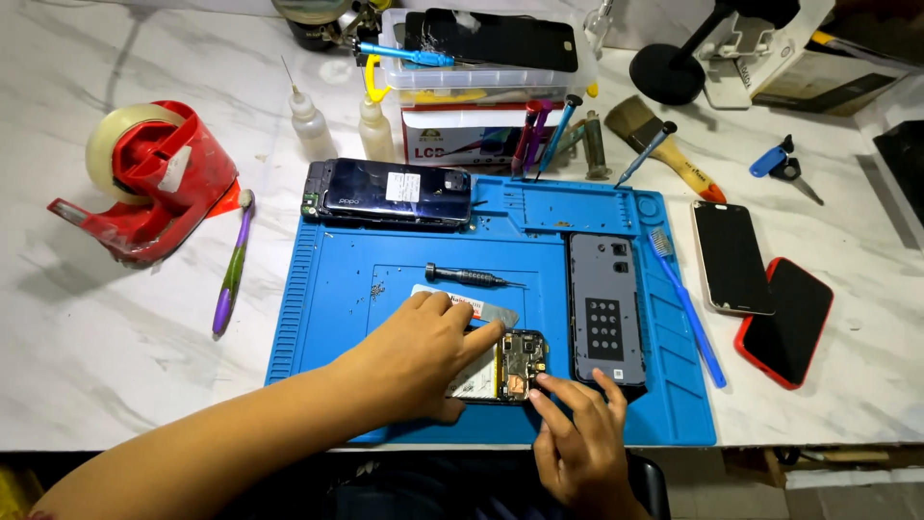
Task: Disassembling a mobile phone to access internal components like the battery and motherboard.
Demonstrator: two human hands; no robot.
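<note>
My left hand [423, 351] lies flat, fingers spread, pressing the opened phone [510, 368] onto the blue mat [327, 289]. My right hand [577, 433] touches its lower edge with loosely spread fingertips, gripping nothing.

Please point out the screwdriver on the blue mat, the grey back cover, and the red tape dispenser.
screwdriver [464, 276], head view, on its dark handle.
grey back cover [605, 308], head view, on its middle.
red tape dispenser [159, 183], head view, on its red body.

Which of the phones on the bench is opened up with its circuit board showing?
The opened phone under both hands, left hand and right hand. The other phones lie closed or face down, untouched.
</note>
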